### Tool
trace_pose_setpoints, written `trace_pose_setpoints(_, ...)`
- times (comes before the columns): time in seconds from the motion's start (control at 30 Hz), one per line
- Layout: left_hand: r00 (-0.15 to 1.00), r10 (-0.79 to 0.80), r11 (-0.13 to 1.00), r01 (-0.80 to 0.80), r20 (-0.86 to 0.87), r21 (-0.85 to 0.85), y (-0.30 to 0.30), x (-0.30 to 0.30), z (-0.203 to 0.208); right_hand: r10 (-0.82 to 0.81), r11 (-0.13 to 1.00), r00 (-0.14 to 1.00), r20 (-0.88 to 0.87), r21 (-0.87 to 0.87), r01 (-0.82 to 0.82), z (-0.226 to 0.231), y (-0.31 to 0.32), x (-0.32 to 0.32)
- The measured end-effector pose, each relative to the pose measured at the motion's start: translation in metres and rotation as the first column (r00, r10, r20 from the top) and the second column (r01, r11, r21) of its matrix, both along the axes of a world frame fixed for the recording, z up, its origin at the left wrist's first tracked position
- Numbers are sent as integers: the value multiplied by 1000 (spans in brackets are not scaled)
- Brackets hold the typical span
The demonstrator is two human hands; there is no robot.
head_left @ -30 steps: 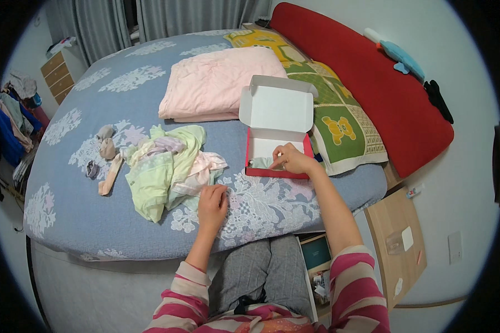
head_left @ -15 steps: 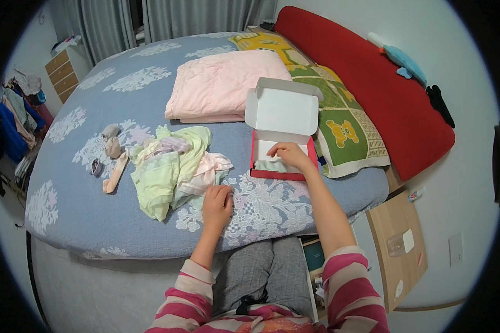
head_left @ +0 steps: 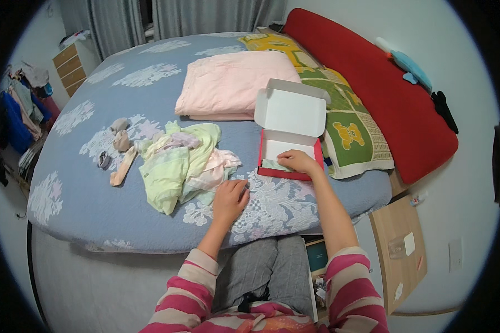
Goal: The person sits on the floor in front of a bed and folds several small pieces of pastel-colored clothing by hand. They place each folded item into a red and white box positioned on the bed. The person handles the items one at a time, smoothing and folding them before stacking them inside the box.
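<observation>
At the curled fingertips of the right hand [head_left: 299, 161], a pale green folded cloth [head_left: 270, 164] lies along the near wall of the open red-and-white cardboard box [head_left: 283, 174]; whether they grip or merely press it, I cannot tell. Left of those fingers, the left hand [head_left: 230, 201], loosely curled with no visible hold, sits beside crumpled pastel garments [head_left: 175, 161]. Probably 2 or 3 fingertips pressing evenly would seat the cloth best.

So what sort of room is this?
Most likely a bedroom: there's a wide bed with a blue patterned cover, a long red headboard, and a folded pink quilt.
</observation>
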State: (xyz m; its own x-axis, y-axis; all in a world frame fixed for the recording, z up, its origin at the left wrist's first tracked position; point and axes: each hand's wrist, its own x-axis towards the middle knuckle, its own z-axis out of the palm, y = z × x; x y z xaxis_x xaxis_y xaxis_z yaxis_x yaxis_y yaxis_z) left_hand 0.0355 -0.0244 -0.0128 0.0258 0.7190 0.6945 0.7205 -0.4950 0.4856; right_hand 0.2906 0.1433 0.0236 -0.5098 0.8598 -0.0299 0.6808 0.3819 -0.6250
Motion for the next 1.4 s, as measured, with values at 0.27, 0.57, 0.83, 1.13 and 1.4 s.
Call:
trace_pose_setpoints(0.27,995,-43,993,33,91,110,-18,-9,8,-1,967,993,-119,251,31,58,-49,-34)
trace_pose_setpoints(0.57,533,704,624,-780,469,-50,-49,-130,13,111,967,945,-309,251,-32,43,-128,-110)
trace_pose_setpoints(0.83,366,612,763,-40,701,-645,-8,-253,6,29,997,793,-608,-39,-66,-9,-206,-172)
trace_pose_setpoints(1.13,592,38,945,240,805,-221,-39,-220,101,-119,973,680,-723,-222,-66,37,-204,-174)
trace_pose_setpoints(1.4,448,-311,748,659,838,-75,-79,-161,195,-443,764,267,-856,-517,-386,64,-200,-194)
